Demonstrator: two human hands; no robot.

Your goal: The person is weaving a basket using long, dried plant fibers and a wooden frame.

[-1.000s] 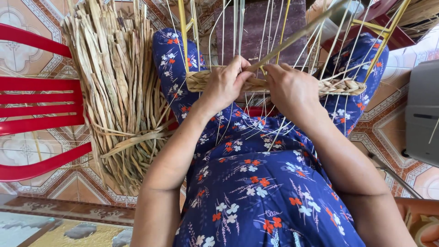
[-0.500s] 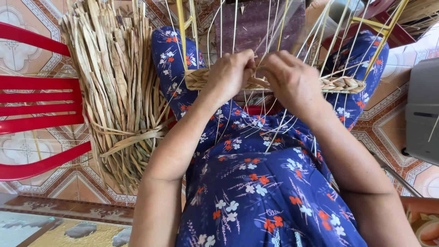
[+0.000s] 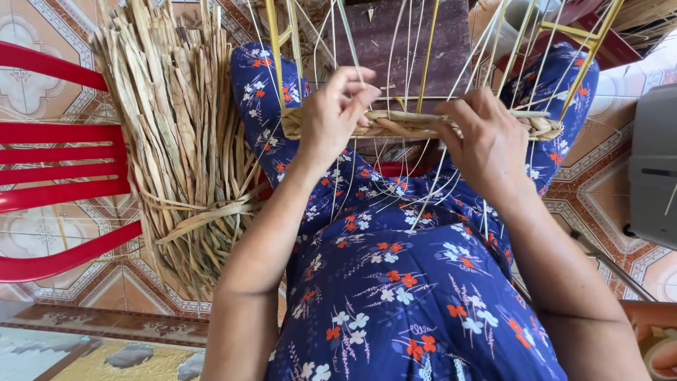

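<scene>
A half-woven basket rim [image 3: 405, 124] of twisted dry straw lies across my knees, with several thin pale upright strands [image 3: 416, 63] rising from it. My left hand [image 3: 331, 116] pinches one upright strand just above the left part of the woven band. My right hand [image 3: 486, 141] grips the woven band to the right of centre, fingers curled over it. My lap is covered by a blue floral dress [image 3: 402, 282].
A tied bundle of dry straw leaves [image 3: 180, 141] lies on the tiled floor at my left. A red plastic chair [image 3: 63, 169] is farther left. A dark wooden board [image 3: 409, 42] sits behind the weaving, a grey box [image 3: 652, 169] at the right edge.
My hands were close together on the band's middle; they have drawn apart, the left lifting to pinch a strand, the right shifting rightward along the band.
</scene>
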